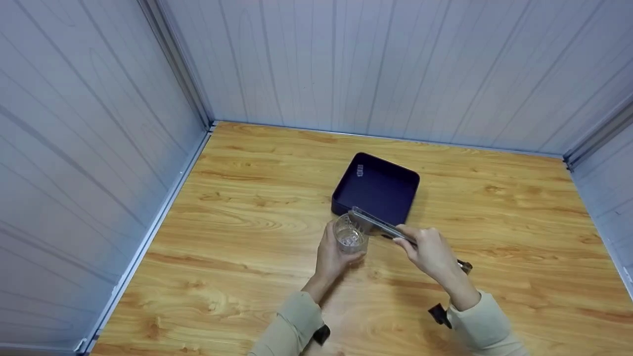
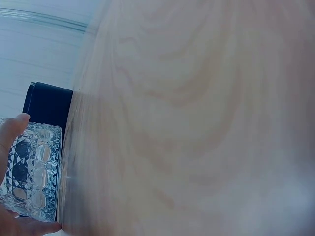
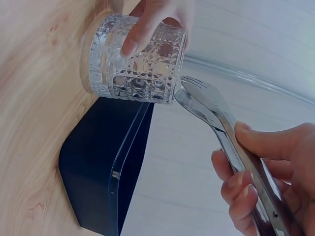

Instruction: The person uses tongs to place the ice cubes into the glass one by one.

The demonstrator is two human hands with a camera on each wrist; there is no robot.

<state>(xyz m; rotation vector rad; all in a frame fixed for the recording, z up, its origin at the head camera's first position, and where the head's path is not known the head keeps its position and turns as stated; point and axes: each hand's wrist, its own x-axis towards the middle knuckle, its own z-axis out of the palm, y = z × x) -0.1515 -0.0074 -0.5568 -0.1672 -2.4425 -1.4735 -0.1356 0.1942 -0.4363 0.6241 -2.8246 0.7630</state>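
Observation:
My left hand (image 1: 332, 258) holds a clear cut-glass tumbler (image 1: 352, 241), fingers and thumb wrapped around its sides. In the right wrist view the tumbler (image 3: 140, 73) shows a faceted pattern and stands upright on the wooden table. Something clear glints inside it. Metal tongs (image 3: 258, 179) with fork-like tips are gripped in my right hand (image 1: 431, 253), thumb on one arm and fingers on the other. Their tips are close together right at the tumbler's rim. Just behind the tumbler is a dark blue square box (image 1: 376, 185), open on top.
Inside the box, near its left wall, is a small pale patch (image 1: 360, 170). Pale panelled walls (image 1: 346, 64) enclose the wooden table (image 1: 237, 217) at the back and sides. Black straps (image 1: 321, 334) show at both wrists, beside the beige sleeves.

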